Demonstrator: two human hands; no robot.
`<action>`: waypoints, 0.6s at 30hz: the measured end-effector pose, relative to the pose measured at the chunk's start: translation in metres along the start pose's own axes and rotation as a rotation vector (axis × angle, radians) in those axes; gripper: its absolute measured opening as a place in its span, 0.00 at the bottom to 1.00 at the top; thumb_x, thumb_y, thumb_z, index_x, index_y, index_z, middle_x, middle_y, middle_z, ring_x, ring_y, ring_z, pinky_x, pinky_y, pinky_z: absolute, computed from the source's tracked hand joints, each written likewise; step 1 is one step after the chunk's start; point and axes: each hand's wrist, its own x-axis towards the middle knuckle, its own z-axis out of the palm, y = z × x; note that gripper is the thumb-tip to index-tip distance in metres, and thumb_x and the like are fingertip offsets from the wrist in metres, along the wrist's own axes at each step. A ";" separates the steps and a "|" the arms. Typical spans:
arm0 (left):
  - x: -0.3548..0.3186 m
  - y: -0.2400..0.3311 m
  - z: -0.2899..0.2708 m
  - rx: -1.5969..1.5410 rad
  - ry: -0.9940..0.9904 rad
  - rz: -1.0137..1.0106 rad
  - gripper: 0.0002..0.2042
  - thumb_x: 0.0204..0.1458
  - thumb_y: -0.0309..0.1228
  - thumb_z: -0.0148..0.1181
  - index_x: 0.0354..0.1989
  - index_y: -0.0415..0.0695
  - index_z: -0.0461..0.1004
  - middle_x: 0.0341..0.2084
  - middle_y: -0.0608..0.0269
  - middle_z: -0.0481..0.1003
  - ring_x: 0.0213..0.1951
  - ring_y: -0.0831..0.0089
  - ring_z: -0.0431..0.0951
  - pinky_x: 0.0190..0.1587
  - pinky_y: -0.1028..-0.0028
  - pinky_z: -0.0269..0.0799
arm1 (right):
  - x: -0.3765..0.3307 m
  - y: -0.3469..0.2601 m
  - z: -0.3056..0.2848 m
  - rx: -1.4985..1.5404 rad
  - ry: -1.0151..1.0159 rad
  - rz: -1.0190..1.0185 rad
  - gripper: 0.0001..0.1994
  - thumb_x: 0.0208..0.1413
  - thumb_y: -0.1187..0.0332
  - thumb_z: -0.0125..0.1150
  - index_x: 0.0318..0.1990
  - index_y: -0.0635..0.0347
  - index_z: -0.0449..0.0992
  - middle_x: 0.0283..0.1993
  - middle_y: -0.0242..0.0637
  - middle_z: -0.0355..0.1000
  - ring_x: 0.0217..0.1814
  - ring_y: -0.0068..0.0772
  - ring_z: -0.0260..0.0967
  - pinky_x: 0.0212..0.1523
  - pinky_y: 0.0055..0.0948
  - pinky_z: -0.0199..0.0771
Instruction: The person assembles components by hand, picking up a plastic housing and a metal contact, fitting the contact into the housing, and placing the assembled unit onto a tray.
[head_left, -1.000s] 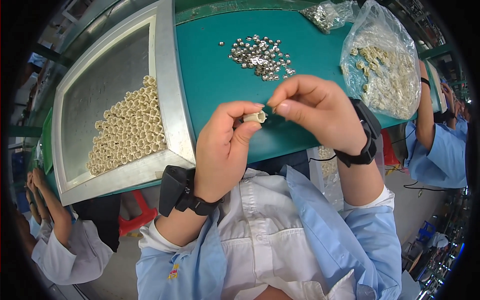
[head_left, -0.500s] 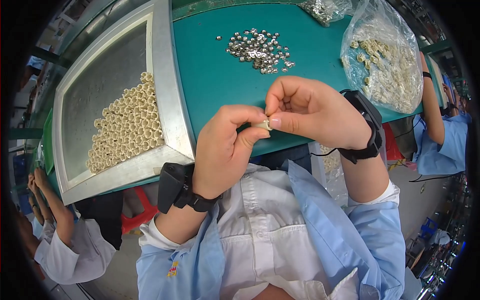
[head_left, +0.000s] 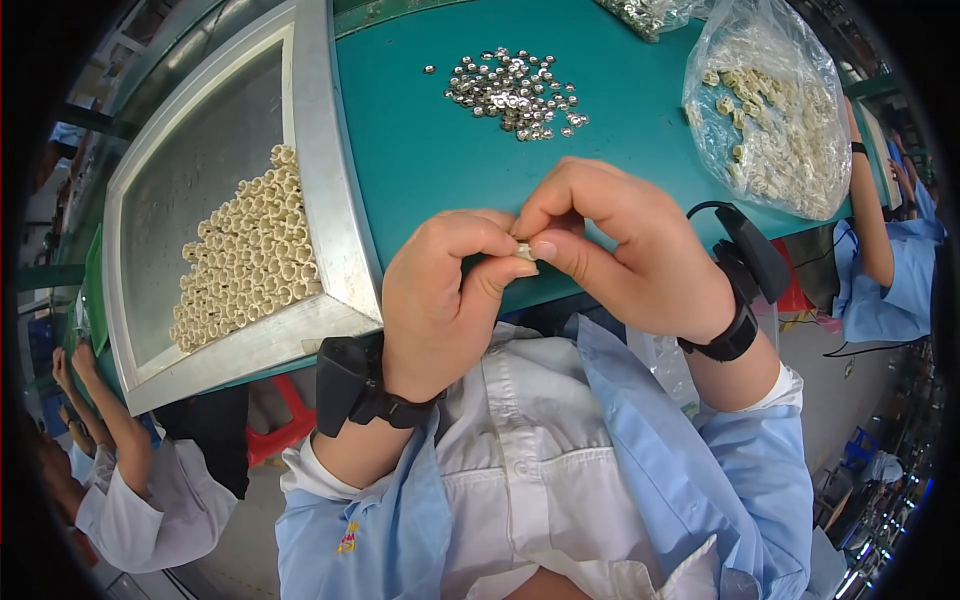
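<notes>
Between my two hands, above the near edge of the table, is a small cream plastic collar-like part, mostly covered by fingertips. My left hand pinches it between thumb and forefinger. From the other side, the thumb and forefinger of my right hand close on its upper end; whether they also hold a small metal piece is hidden. Beyond my hands lies a loose pile of shiny small round metal pieces. To the left, many matching cream parts are packed in rows inside a metal-framed tray.
A clear plastic bag of cream parts rests at the right of the green table. Another bag with metal pieces is at the far edge. Co-workers' arms show at both sides, a white sleeve on the left.
My right wrist has turned and lifted slightly, and its fingers have shifted a little left over the cream part. Both hands keep their pinch.
</notes>
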 end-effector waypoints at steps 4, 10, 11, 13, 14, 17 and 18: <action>0.003 0.004 -0.001 -0.032 0.070 0.031 0.08 0.49 0.25 0.60 0.36 0.42 0.69 0.32 0.60 0.74 0.33 0.69 0.74 0.36 0.74 0.69 | 0.000 0.006 0.003 0.232 0.101 0.038 0.05 0.56 0.74 0.54 0.39 0.64 0.70 0.34 0.27 0.68 0.35 0.15 0.63 0.36 0.16 0.63; 0.010 0.011 -0.010 0.094 -0.118 0.104 0.08 0.53 0.24 0.54 0.41 0.40 0.66 0.37 0.54 0.73 0.40 0.68 0.73 0.43 0.74 0.68 | -0.003 0.023 -0.002 0.140 0.410 0.130 0.06 0.56 0.73 0.54 0.39 0.64 0.71 0.34 0.26 0.67 0.36 0.13 0.62 0.36 0.14 0.62; 0.010 0.009 -0.010 0.080 -0.143 0.098 0.09 0.55 0.25 0.53 0.43 0.40 0.64 0.38 0.53 0.72 0.43 0.68 0.72 0.46 0.74 0.67 | -0.005 0.027 -0.002 0.140 0.414 0.127 0.06 0.56 0.73 0.54 0.39 0.64 0.71 0.34 0.26 0.67 0.36 0.13 0.62 0.36 0.14 0.62; 0.007 0.004 -0.006 -0.021 -0.105 0.089 0.09 0.54 0.24 0.53 0.43 0.40 0.64 0.39 0.53 0.72 0.43 0.68 0.72 0.46 0.73 0.67 | -0.007 0.037 0.002 0.139 0.452 0.177 0.05 0.54 0.74 0.55 0.37 0.64 0.72 0.31 0.26 0.68 0.32 0.13 0.62 0.33 0.15 0.63; 0.004 0.002 -0.003 -0.121 -0.063 0.078 0.09 0.54 0.23 0.52 0.43 0.40 0.65 0.40 0.52 0.71 0.44 0.67 0.72 0.47 0.72 0.66 | -0.005 0.040 0.003 0.143 0.465 0.197 0.04 0.54 0.74 0.56 0.36 0.64 0.72 0.30 0.26 0.69 0.29 0.13 0.62 0.31 0.15 0.63; 0.003 0.007 -0.003 -0.153 -0.027 0.064 0.10 0.54 0.22 0.52 0.44 0.40 0.65 0.42 0.51 0.71 0.44 0.67 0.71 0.47 0.72 0.66 | -0.004 0.038 0.007 0.145 0.472 0.174 0.04 0.54 0.74 0.56 0.36 0.65 0.72 0.30 0.26 0.69 0.30 0.13 0.62 0.31 0.15 0.63; 0.002 0.011 -0.008 -0.121 -0.057 0.051 0.10 0.53 0.21 0.52 0.44 0.39 0.64 0.42 0.51 0.70 0.44 0.67 0.71 0.47 0.72 0.65 | -0.005 0.037 0.008 0.142 0.481 0.169 0.04 0.54 0.74 0.56 0.36 0.65 0.72 0.30 0.26 0.69 0.30 0.13 0.62 0.31 0.14 0.63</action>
